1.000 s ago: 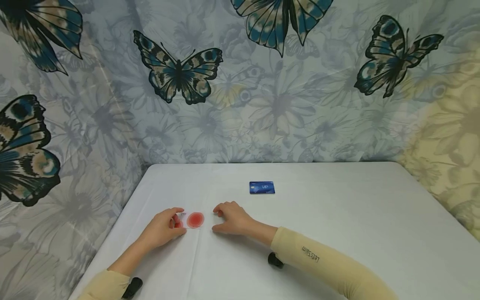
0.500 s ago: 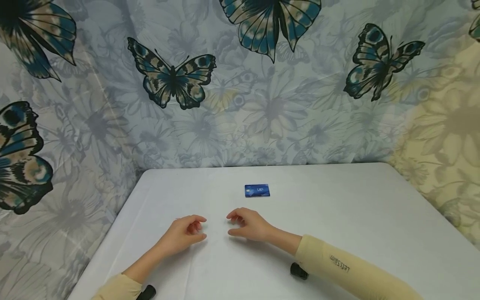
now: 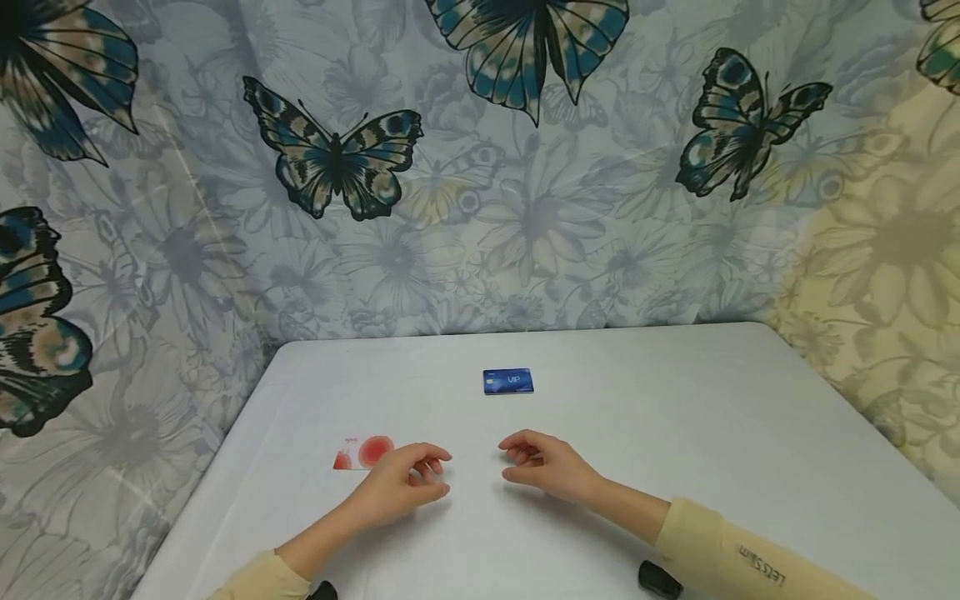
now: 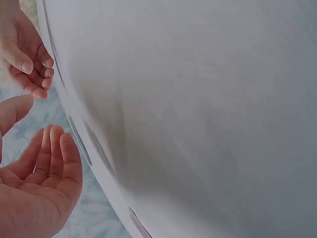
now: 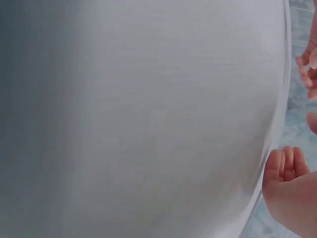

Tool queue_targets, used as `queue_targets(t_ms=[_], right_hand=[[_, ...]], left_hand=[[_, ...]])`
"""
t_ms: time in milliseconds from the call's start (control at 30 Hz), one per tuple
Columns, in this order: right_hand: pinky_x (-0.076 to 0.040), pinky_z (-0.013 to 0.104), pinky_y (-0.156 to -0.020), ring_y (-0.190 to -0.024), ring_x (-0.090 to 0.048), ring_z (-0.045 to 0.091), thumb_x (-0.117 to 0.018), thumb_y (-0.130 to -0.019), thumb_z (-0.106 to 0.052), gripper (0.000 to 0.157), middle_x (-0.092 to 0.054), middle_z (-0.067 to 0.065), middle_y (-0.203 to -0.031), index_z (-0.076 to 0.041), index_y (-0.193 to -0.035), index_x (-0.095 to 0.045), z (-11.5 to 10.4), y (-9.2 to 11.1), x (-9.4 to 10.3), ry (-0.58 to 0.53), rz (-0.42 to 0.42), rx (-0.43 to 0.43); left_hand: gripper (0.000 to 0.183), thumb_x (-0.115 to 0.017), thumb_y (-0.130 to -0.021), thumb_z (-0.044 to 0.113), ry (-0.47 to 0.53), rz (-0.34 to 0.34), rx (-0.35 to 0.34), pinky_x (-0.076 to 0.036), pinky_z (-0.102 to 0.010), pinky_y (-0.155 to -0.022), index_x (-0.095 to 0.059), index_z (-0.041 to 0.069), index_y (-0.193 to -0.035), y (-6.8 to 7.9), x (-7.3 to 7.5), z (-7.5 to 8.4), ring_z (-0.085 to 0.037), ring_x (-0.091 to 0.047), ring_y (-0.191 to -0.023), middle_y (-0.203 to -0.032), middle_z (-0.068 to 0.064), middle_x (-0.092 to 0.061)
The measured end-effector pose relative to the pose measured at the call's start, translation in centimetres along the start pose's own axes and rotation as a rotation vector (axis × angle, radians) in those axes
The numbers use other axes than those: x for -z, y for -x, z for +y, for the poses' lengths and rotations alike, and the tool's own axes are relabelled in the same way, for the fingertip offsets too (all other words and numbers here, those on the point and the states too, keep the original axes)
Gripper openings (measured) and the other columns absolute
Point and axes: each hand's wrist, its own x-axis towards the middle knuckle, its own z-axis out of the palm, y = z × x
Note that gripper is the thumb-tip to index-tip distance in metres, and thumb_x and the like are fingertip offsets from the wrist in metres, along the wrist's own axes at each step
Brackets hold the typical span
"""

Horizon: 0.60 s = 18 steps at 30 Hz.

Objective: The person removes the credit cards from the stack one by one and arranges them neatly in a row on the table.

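A clear card with red circles (image 3: 375,450) lies on the left part of the white table, partly covered by my left hand. That left hand (image 3: 399,482) hovers just right of it, fingers loosely bent and holding nothing. To its right, my right hand (image 3: 549,467) faces it across a gap, also relaxed and bare. Beyond both hands, a blue VIP card (image 3: 508,382) lies flat. In the left wrist view, the left palm (image 4: 44,183) shows loosely cupped fingers; the right wrist view catches the right hand's fingers (image 5: 285,166) at its edge.
The white-covered table (image 3: 637,400) ends at a far edge against a butterfly-print cloth (image 3: 555,225). Black wrist devices show below the sleeves, one of them (image 3: 660,578) under the right forearm.
Both hands have moved rightward across the view. The left hand has come away from the clear red card, which now shows behind it. The view has shifted slightly; the blue card still lies flat.
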Motion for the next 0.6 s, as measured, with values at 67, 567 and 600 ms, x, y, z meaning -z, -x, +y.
queue_targets(t_ms=[67, 567, 600], right_hand=[[-0.048, 0.024, -0.079, -0.091, -0.054, 0.02, -0.076, -0.085, -0.017, 0.037, -0.061, 0.007, -0.099, -0.004, -0.117, -0.064, 0.2, 0.6, 0.4, -0.008, 0.002, 0.006], [-0.048, 0.022, -0.081, -0.093, -0.054, 0.022, -0.076, -0.085, -0.02, 0.038, -0.059, 0.007, -0.099, -0.005, -0.118, -0.063, 1.1, 2.8, 2.1, 0.01, -0.007, -0.035], [-0.048, 0.022, -0.08, -0.093, -0.053, 0.022, -0.076, -0.085, -0.02, 0.038, -0.059, 0.007, -0.099, -0.005, -0.118, -0.063, 1.2, 2.9, 2.2, 0.01, -0.008, -0.037]], left_hand=[[0.036, -0.076, -0.085, 0.021, 0.007, -0.014, -0.002, -0.05, -0.024, -0.072, -0.065, 0.007, -0.117, -0.2, -0.4, 0.3, -0.014, -0.058, -0.086, -0.097, -0.001, -0.061], [0.039, -0.077, -0.084, 0.022, 0.071, -0.067, -0.024, -0.05, -0.023, -0.074, -0.064, 0.007, -0.118, -1.6, -2.8, 1.6, -0.014, -0.059, -0.088, -0.101, -0.003, -0.063], [0.039, -0.077, -0.084, 0.022, 0.074, -0.068, -0.03, -0.05, -0.024, -0.074, -0.064, 0.007, -0.117, -1.7, -2.9, 1.7, -0.014, -0.059, -0.088, -0.101, -0.004, -0.063]])
